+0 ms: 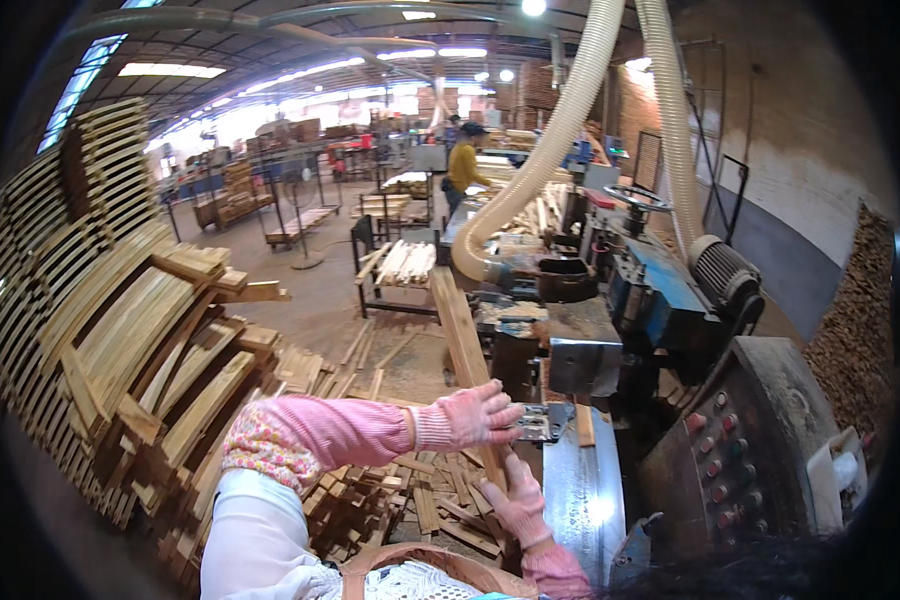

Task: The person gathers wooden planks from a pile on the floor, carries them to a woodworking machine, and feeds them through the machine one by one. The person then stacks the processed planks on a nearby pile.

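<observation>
A long wooden board (pixel 459 330) runs from low in front of me up along the left side of a woodworking machine (pixel 585 360). My left hand (pixel 480 415), in a pink glove, lies across the board with its fingers spread over the top. Closer to my body, my right hand (pixel 516 499), also gloved, grips the same board at its right edge, thumb over its face. To the right of both hands is the machine's metal table (pixel 583 487), with a short wood piece (pixel 585 426) on it near a metal guard (pixel 586 366).
Stacked boards (pixel 135 322) rise on the left. Wood offcuts (pixel 375 502) litter the floor below my arms. A control panel (pixel 724 457) with buttons stands at right, below an electric motor (pixel 724 270). A ribbed hose (pixel 540 165) curves down ahead. A person (pixel 463 169) works farther back.
</observation>
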`<state>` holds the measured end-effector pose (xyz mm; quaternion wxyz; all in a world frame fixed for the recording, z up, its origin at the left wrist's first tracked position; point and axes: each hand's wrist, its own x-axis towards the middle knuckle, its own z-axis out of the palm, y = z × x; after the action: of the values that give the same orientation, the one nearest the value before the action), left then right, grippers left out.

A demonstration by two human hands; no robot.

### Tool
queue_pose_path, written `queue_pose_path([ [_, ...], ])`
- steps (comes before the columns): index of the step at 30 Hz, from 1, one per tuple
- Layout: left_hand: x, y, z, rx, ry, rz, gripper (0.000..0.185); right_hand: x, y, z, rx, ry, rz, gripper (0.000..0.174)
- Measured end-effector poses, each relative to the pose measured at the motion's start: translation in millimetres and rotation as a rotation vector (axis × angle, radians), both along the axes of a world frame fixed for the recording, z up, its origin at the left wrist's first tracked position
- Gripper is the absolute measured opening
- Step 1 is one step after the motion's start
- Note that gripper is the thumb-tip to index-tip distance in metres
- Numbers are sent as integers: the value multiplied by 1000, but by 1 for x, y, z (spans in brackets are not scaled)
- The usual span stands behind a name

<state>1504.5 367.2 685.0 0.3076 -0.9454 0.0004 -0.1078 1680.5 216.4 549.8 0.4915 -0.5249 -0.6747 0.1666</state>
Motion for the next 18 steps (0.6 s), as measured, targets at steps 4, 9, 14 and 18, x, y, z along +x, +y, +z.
queue_pose_path([
  [4,-23,-11,25,-482,-328,308,69,56,-110,-19,-338,22,-273,75],
  [9,-134,-9,8,-1015,-932,586,70,89,-206,-84,-529,-603,-835,66],
  [14,-240,19,12,-1446,-1734,663,59,135,-85,-126,-244,-734,-955,70],
  [18,-304,24,30,-1381,-1945,80,61,169,64,-141,-131,-646,-984,71],
])
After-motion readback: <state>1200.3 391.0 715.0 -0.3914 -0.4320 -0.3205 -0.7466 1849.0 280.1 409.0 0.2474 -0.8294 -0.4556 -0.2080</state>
